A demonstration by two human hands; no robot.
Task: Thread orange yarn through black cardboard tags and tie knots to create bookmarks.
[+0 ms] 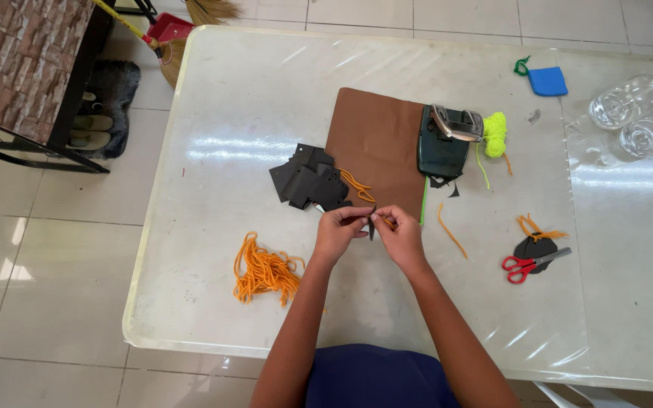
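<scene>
small black card tag sits pinched between both hands above the near middle of the white table, with a short piece of orange yarn at its right side. left hand has thumb and forefinger pressed together on the tag's upper edge; right hand pinches the yarn end against the tag, other fingers curled in.

just beyond the hands lies a loose stack of black card tags with an orange yarn strand trailing off it, and a flat brown paper sheet — its far right corner is covered by a dark green hole punch with a metal lever. a ball of neon yellow-green yarn touches the punch. left of the arms, a tangled bundle of cut orange yarn. to the right, well apart, red-handled scissors rest on a few finished black tags with orange ties; a single orange strand lies between. at the far edge — a blue square pad with a green loop and clear plastic bottles.
</scene>
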